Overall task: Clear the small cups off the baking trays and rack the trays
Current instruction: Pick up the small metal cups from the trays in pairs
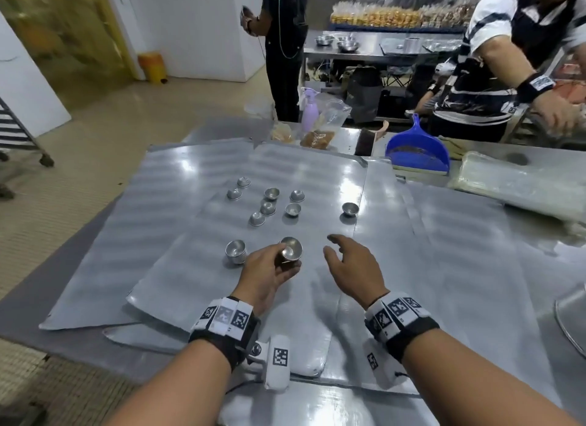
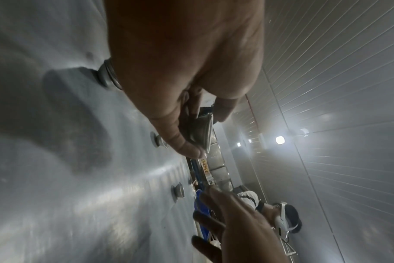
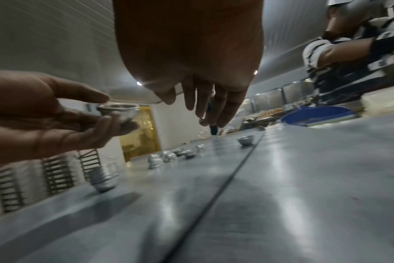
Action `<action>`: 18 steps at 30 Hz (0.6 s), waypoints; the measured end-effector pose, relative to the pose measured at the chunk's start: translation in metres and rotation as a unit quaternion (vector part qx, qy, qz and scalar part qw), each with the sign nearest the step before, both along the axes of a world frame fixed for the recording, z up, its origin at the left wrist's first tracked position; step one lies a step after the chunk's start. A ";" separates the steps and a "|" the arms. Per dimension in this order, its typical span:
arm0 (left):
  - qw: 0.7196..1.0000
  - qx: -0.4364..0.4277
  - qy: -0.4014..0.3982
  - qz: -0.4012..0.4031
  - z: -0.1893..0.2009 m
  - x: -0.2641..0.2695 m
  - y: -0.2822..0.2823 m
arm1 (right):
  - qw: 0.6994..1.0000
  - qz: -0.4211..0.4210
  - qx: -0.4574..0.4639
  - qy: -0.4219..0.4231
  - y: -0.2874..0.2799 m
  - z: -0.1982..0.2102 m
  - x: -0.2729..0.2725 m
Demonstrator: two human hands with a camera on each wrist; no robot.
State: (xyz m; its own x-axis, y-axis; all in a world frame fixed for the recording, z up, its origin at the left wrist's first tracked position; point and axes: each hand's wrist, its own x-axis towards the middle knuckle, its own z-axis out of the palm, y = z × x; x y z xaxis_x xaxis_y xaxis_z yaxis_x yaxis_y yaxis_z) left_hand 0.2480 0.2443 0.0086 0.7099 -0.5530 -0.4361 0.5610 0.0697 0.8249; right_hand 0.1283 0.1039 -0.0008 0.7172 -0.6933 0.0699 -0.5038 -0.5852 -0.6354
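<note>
The left hand (image 1: 268,271) pinched a small metal cup (image 1: 291,249) with thumb and fingers, lifted off the baking tray (image 1: 177,267). A stack of cups (image 1: 235,251) stood at its nine o'clock. The right hand (image 1: 352,267) hovered at three o'clock, fingers loose and apart, holding nothing.

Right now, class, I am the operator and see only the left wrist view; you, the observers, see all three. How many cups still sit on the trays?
Observer: The head view shows eight single cups plus one nested stack, beside the left hand, which grips a cup.
Operator: Is the right hand holding anything?
Observer: No. The right hand hovers open and empty above the tray.
Operator: Where is the rack?
Observer: A wheeled rack stands on the floor, far left.
</note>
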 end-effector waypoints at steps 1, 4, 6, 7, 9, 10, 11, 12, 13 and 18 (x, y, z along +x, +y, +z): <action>1.000 0.002 0.003 -0.005 -0.003 0.000 -0.006 | 1.000 -0.022 0.002 0.016 -0.012 -0.005 -0.003; 1.000 0.006 0.017 -0.017 -0.013 0.004 -0.024 | 0.996 -0.059 0.011 0.066 -0.045 -0.013 -0.008; 0.999 0.010 0.028 -0.024 -0.021 0.009 -0.037 | 0.993 -0.076 0.009 0.085 -0.065 -0.015 -0.006; 0.999 0.011 0.033 -0.030 -0.024 0.012 -0.043 | 0.993 -0.080 0.008 0.091 -0.074 -0.016 -0.002; 0.998 0.018 0.044 -0.041 -0.032 0.018 -0.053 | 0.991 -0.086 0.011 0.105 -0.090 -0.018 0.007; 0.997 0.026 0.048 -0.046 -0.036 0.022 -0.058 | 0.990 -0.087 0.012 0.113 -0.098 -0.019 0.015; 0.997 0.030 0.054 -0.052 -0.040 0.026 -0.062 | 0.989 -0.088 0.010 0.122 -0.106 -0.021 0.022; 0.996 0.035 0.061 -0.058 -0.045 0.031 -0.065 | 0.988 -0.086 0.005 0.129 -0.114 -0.023 0.031; 0.995 0.044 0.064 -0.066 -0.050 0.036 -0.069 | 0.988 -0.083 0.000 0.133 -0.122 -0.025 0.040; 0.991 0.082 0.065 -0.084 -0.068 0.063 -0.075 | 0.987 -0.083 -0.002 0.135 -0.155 -0.039 0.081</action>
